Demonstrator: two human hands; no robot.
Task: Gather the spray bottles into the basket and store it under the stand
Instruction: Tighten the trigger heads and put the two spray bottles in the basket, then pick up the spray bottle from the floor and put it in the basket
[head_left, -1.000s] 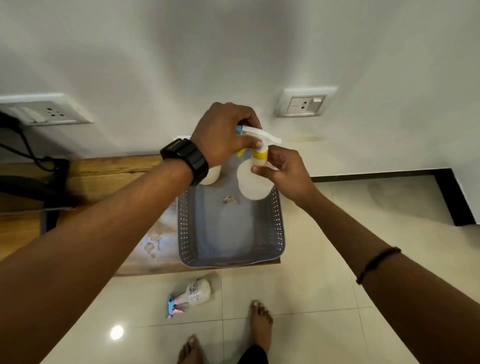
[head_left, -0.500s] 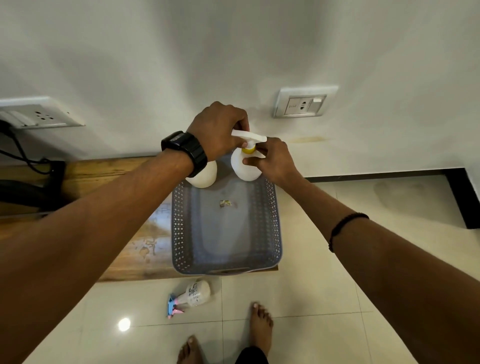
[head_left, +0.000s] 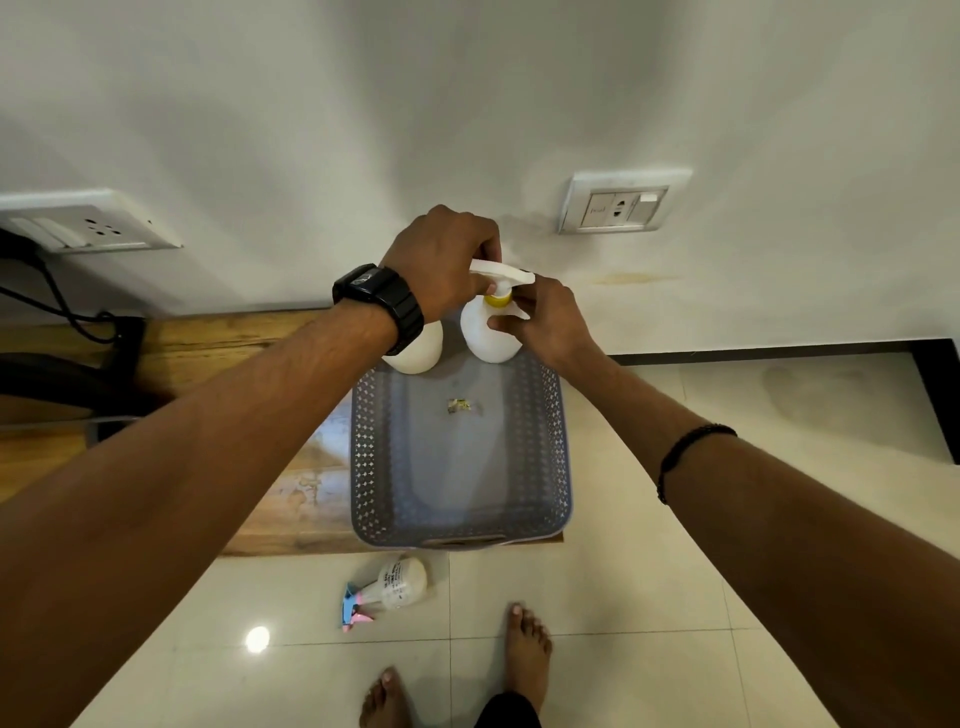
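Note:
A grey perforated basket (head_left: 563, 467) rests on the end of a low wooden stand (head_left: 218, 343). At its far end stand two white spray bottles. The right one, the yellow-collared bottle (head_left: 485, 338), is upright, with my left hand (head_left: 441, 260) pinching its white trigger head and my right hand (head_left: 550, 322) gripping its neck and shoulder. My left wrist hides much of the other white bottle (head_left: 418, 348). A third spray bottle (head_left: 395, 584) with a blue and pink trigger lies on its side on the floor tiles in front of the basket.
A small scrap (head_left: 458, 406) lies on the basket floor. The white wall behind carries two socket plates (head_left: 621, 202), (head_left: 88, 223), with black cables (head_left: 57, 296) at the left. My bare feet (head_left: 527, 654) stand on glossy cream tiles.
The yellow-collared bottle came down from mid-air over the basket to its far right end, beside the other white bottle. Both hands stayed on it.

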